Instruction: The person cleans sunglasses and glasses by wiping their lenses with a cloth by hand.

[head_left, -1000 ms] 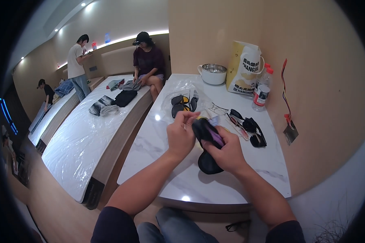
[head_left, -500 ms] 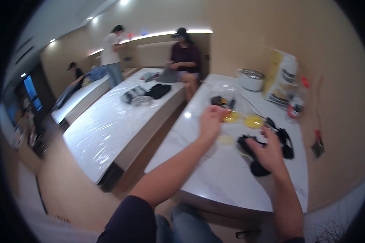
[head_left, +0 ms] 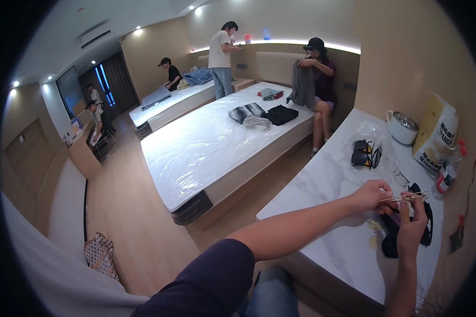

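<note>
Over the marble-patterned tabletop (head_left: 322, 198), both my hands hold a pair of thin-framed glasses (head_left: 419, 195), seen nearly edge-on. My left hand (head_left: 373, 196) pinches one end, and my right hand (head_left: 413, 219) has its fingers closed about the middle and far side. Below my hands lie black items (head_left: 390, 244), partly hidden by the right hand; their kind I cannot tell. Farther back, dark sunglasses (head_left: 362, 154) rest on clear plastic wrapping. Another thin-framed pair of glasses (head_left: 400, 176) lies between them and my hands.
At the table's back stand a white pot (head_left: 402, 128), a yellow-and-white bag (head_left: 436, 134) and a red-capped bottle (head_left: 445, 179) by the wall. Left is a plastic-covered bed (head_left: 206, 153) with folded clothes (head_left: 282, 114). A person (head_left: 322, 74) sits there holding grey cloth; several others are farther off.
My view has swung left, so the table sits farther right. My hands have come closer together, and the glasses have turned from showing their yellow lenses to edge-on. The seated person has raised the grey cloth.
</note>
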Demonstrator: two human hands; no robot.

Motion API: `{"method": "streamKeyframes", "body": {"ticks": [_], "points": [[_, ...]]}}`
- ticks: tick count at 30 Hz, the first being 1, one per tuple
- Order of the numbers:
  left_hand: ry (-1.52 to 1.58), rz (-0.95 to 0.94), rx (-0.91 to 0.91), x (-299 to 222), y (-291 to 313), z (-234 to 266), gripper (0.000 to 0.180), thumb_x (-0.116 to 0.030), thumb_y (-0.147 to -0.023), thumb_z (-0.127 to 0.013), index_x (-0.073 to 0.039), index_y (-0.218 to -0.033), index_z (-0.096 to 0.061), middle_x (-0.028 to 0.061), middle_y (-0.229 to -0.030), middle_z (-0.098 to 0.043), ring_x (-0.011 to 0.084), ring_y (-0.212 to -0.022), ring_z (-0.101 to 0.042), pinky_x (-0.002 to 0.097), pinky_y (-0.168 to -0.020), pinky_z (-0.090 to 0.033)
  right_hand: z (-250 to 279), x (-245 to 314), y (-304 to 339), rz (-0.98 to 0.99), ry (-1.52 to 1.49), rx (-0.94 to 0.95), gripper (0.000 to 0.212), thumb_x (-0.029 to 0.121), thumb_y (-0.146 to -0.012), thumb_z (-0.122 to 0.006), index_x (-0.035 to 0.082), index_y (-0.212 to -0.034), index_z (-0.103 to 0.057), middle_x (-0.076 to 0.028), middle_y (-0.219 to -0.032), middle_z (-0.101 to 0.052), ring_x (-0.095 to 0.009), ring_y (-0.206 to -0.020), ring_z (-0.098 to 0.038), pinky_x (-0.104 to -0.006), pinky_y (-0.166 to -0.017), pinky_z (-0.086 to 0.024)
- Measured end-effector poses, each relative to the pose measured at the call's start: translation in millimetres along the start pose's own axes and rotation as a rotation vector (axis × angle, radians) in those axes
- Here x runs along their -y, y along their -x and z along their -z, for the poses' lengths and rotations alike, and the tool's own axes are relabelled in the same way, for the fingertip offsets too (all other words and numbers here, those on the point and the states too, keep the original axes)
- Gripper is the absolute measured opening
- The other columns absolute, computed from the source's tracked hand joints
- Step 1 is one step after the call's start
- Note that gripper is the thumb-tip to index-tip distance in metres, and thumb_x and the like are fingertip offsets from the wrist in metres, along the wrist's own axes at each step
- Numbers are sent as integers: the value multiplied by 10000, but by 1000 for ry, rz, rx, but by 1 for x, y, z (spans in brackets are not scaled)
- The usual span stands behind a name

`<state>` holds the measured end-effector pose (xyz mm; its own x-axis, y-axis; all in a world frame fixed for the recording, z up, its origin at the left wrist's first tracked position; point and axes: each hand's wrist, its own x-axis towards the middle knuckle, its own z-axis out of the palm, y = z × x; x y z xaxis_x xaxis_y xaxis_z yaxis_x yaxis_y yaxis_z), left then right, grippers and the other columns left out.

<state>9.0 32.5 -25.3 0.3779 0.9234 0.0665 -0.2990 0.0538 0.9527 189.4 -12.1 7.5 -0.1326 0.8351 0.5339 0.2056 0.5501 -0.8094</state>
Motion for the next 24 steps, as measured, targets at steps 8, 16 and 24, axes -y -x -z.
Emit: {"method": "streamKeyframes", "body": {"ticks": [8, 16, 24], "points": [[-180, -182, -91, -4, 0, 2, 341, -290, -1066, -503, -40, -1298, -485, 94, -1110, -674, 125, -800, -676, 254, -676, -531, 3, -12, -3, -33, -77, -132, 170, 146, -1035, -541, 1, -1108, -588, -52, -1040, -620, -90, -926, -543, -247, -802, -481], [-221, -604, 66, -10, -3, -18, 495, -438, -1081, -419, -69, -1401, -498, 61, -1294, -560, 132, -1148, -533, 291, -940, -456, 22, -2, 4, 194, 720, -131, 150, 125, -942, -574, 33, -1051, -621, -111, -1052, -647, -298, -1083, -581, -477, -1112, -280], [-407, -515, 2, -29, 26, -5, 335, -312, -1065, -525, -4, -1151, -622, 44, -1052, -655, 110, -987, -587, 261, -889, -464, 16, 2, -10, 328, 616, -129, 191, 22, -891, -625, 71, -1072, -659, -86, -1049, -648, -267, -1070, -589, -441, -1038, -320]]}}
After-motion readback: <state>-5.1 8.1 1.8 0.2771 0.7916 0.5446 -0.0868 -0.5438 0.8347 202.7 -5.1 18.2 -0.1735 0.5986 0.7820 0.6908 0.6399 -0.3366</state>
